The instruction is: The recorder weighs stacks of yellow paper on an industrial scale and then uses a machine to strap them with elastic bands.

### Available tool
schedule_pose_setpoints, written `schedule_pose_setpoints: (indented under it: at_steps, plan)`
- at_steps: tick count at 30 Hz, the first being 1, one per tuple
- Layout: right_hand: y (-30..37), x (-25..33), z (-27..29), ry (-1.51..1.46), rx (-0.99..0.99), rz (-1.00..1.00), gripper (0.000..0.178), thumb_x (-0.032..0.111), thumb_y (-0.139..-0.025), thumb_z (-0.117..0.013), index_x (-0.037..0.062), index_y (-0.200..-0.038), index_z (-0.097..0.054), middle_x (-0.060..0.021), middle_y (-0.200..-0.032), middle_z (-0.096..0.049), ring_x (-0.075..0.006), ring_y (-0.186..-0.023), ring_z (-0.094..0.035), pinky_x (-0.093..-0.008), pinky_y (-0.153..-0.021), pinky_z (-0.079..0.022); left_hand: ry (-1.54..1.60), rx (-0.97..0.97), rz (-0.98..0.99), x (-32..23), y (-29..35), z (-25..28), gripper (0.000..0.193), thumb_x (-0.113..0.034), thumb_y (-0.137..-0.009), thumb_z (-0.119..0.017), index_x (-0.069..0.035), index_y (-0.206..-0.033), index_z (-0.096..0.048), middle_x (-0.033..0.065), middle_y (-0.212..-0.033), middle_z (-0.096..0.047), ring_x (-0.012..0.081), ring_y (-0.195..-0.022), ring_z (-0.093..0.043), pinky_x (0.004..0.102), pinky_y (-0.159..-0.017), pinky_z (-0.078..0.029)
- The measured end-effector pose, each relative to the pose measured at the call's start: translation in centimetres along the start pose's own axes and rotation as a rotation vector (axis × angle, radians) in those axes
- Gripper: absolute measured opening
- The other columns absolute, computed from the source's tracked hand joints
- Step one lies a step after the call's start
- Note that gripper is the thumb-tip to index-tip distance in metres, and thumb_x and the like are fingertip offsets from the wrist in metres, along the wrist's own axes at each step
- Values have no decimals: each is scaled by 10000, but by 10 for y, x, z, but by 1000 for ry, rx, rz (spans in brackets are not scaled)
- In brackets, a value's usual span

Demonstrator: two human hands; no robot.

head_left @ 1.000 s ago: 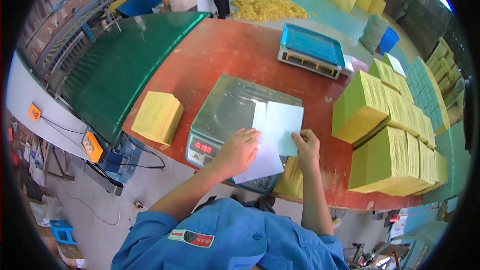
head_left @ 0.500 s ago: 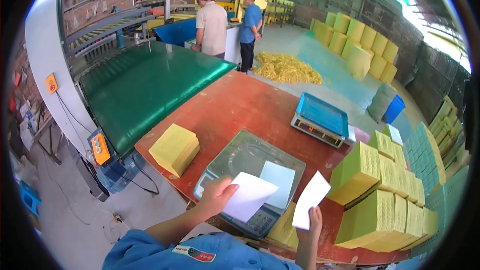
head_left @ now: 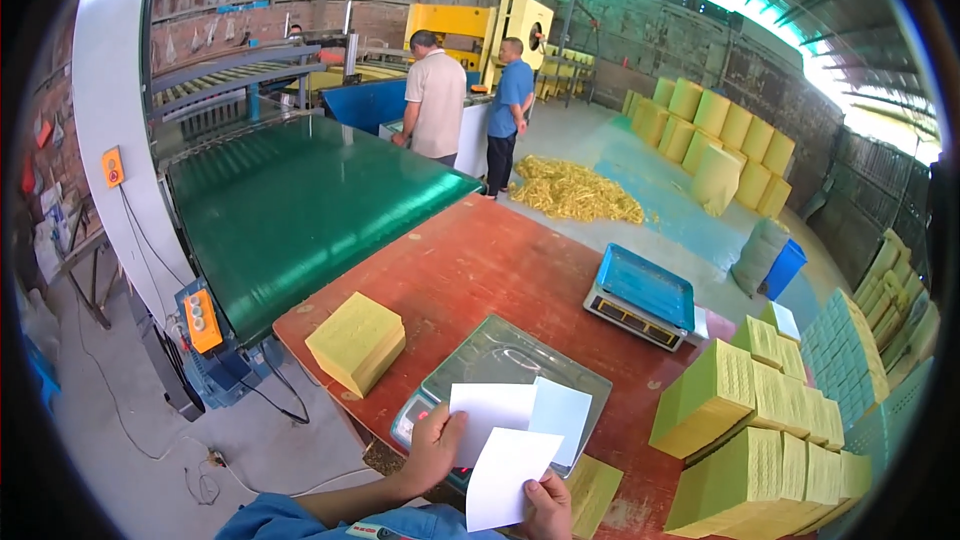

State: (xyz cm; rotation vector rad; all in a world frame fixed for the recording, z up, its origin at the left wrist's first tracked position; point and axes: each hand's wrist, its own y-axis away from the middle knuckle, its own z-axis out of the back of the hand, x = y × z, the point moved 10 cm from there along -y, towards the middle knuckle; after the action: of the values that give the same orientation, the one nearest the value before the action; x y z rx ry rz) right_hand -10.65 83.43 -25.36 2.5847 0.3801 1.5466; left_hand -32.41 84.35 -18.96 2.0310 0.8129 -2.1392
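While a co-worker in beige [head_left: 437,105] is standing beyond the green belt [head_left: 310,210], a blue-sleeved person [head_left: 290,520] is working at the red table [head_left: 470,260], holding paper above a tabletop scale [head_left: 505,355]. The left hand [head_left: 432,448] is pinching the left sheet [head_left: 490,405] along its left side, thumb pressing on the near face; the right hand [head_left: 548,507] is clamping the right sheet [head_left: 508,485] by its lower right side, though I am not seeing all of its fingers. I am taking the step in hand to be a sorting or squaring-up of sheets; the next move is probably calling for a light, steady pinch and careful lining-up of edges. Both held sheets are looking plain, white and thin, the right one slanting across the left. Whether they are touching, I cannot tell. A pale blue sheet [head_left: 562,422] is lying on the scale, partly covered from view.
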Motion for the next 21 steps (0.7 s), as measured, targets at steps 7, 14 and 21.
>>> schedule_pose_setpoints:
  at_steps: [7, 14, 21]
  plan:
    - [2, -16, -3, 156, 69, 34, 59, 86, -897, -609, 40, -922, -636, 19, -763, -586, -60, -637, -483, -212, -555, -371, -23, 56, 1, 15, 5, 4, 158, -130, -988, -530, 20, -952, -566, 77, -756, -572, 87, -723, -514, 275, -625, -432]
    - [-12, -23, -6, 219, 98, 45, 57, 53, -903, -586, 18, -939, -612, -34, -860, -638, -113, -720, -558, -260, -671, -459, 24, 126, 160, 43, 1, 3, 146, -111, -981, -523, 18, -921, -557, 67, -748, -555, 87, -722, -507, 271, -610, -429]
    - [-11, -12, -25, 125, 49, 38, 51, -24, -886, -584, 16, -856, -592, -54, -854, -655, -122, -746, -576, -269, -740, -471, 296, 250, 371, 38, 6, -8, 253, -135, -1005, -481, 13, -1180, -589, 37, -986, -645, 79, -889, -578, 242, -759, -483]
